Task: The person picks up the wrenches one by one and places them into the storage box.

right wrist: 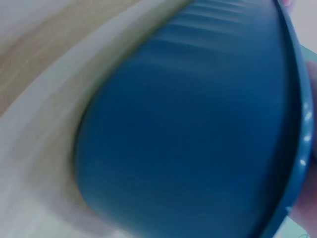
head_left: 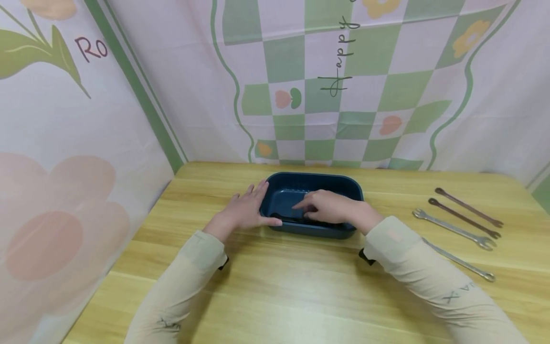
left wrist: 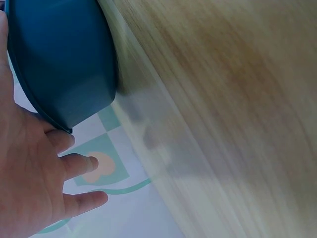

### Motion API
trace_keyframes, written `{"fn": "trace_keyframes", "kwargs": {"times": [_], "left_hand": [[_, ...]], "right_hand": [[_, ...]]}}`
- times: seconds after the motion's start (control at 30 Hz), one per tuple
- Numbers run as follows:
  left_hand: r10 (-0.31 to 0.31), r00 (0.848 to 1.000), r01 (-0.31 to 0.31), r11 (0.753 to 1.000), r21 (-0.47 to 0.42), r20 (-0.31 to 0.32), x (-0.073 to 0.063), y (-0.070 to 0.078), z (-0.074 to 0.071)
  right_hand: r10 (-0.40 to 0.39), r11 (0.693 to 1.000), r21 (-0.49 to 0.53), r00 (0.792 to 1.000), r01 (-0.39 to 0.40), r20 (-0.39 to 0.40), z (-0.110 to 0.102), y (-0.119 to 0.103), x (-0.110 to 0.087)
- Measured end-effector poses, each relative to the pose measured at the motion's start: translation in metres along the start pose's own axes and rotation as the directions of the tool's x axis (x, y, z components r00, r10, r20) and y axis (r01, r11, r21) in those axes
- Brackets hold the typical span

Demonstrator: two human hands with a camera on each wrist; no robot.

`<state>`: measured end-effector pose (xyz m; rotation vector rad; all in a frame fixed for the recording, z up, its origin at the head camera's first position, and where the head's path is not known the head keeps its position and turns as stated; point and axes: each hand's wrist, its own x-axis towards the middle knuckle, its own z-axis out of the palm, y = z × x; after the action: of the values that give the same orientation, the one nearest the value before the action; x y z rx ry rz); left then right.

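A dark blue, rounded rectangular bin (head_left: 318, 231) stands on the table towards the back wall. My left hand (head_left: 246, 210) spans its left end with spread, straight fingers; the thumb lies at the front rim. In the left wrist view, the fingers (left wrist: 81, 204) reach past the bin's corner. My right hand (head_left: 333, 206) is down inside the bin, index finger extended left. Beneath it, a black wrench (head_left: 289, 219) lies along the front inner wall, partly covered by the hand. I cannot tell whether the right fingers grip it. The right wrist view mostly shows the bin's outer wall (right wrist: 183, 129).
Right of the bin, several wrenches lie slanted on the wooden table (head_left: 301, 291): two dark brown ones, including the rear wrench (head_left: 468, 207), and two silver ones, including the front wrench (head_left: 460, 260). A patterned cloth (head_left: 283, 52) hangs behind and at the left.
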<state>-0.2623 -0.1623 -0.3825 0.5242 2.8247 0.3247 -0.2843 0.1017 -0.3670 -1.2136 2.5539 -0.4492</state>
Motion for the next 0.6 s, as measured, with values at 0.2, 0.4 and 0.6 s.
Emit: {"fn": "trace_keyframes", "kwargs": {"times": [0.2, 0.4, 0.6], "left_hand": [[0.001, 1.000, -0.001, 1.000, 0.005, -0.001, 0.001, 0.000, 0.000], [0.001, 1.000, -0.001, 1.000, 0.014, 0.005, 0.000, 0.001, 0.000], [0.002, 1.000, -0.002, 1.000, 0.014, 0.003, 0.000, 0.001, 0.000]], "right_hand": [[0.006, 1.000, -0.009, 1.000, -0.006, -0.010, -0.004, 0.001, -0.003], [-0.008, 1.000, -0.028, 1.000, 0.008, -0.021, -0.009, 0.000, -0.007], [-0.019, 0.998, -0.052, 0.999, 0.016, -0.048, -0.017, 0.001, -0.013]]}}
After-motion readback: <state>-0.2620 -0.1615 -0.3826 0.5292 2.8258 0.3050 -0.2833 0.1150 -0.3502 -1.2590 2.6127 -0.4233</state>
